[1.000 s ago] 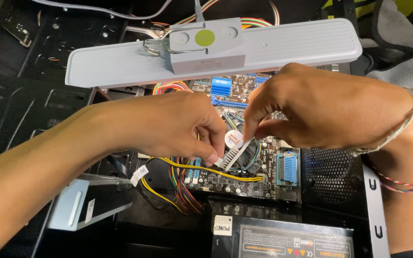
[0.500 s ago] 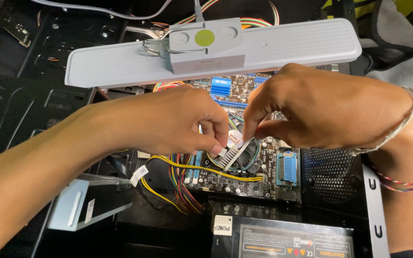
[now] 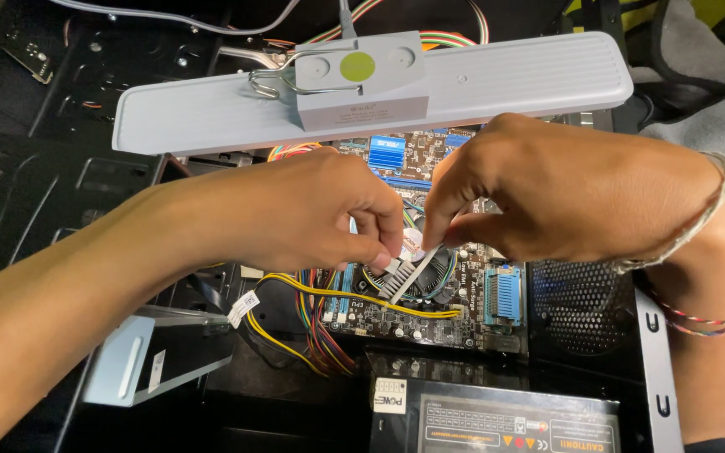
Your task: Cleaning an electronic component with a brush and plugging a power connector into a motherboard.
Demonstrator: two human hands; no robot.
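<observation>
Both my hands meet over the round CPU cooler (image 3: 431, 281) on the green-black motherboard (image 3: 463, 323) inside an open computer case. My right hand (image 3: 564, 193) comes in from the right and pinches a thin white strip (image 3: 409, 275) between thumb and forefinger; the strip slants down-left across the cooler's fins. My left hand (image 3: 295, 220) reaches in from the left, its thumb and fingertips closed on a small white piece (image 3: 392, 266) at the cooler's left rim, right beside the strip. The hands hide most of the cooler.
A grey lamp bar (image 3: 362, 88) spans the case just above the hands. Yellow and coloured cables (image 3: 329, 302) run across the board's lower left. A black power supply (image 3: 497, 419) lies at the bottom and a grey metal bracket (image 3: 153, 356) at lower left. The perforated case wall (image 3: 576, 302) stands to the right.
The hands have barely moved. My left fingertips have closed in a little toward the cooler's rim, and the white strip now lies lower across the fins.
</observation>
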